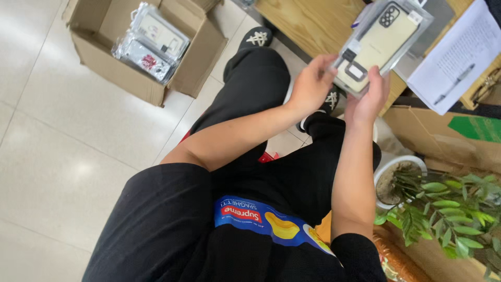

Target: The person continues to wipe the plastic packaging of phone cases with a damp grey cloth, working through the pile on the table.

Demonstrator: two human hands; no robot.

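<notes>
Fingers (327, 67) of the left hand (312, 83) are closed on the lower left edge of a packaged phone case (378, 42); those of the right hand (371, 94) are wrapped on its lower right corner. Both hands are thus grasping the same package, which is held up in the air, above the knees and partly over the wooden table (302, 21).

Handling note, as a judgement: the package is best gripped by its edges only, as is done at present, so that the clear front is not smudged or creased. Thumbs are better kept off the middle panel. A two-handed hold is judged adequate; the sleeve looks slick, so a firm pinch at the corners is advised.

Appearance of the package: a flat, clear plastic sleeve is seen, tilted with its top away from the body. A pale cream case with a dark camera cut-out at its upper end is enclosed. A dark square ring piece is seen near the lower end, close to the fingers.

Relative to the package: a cardboard box (104, 78) holding more such sleeves is noted well to the left, on the tiled floor. Printed sheets (454, 62) with a pen lie just right of it. A potted plant (443, 209) stands below and right.
</notes>
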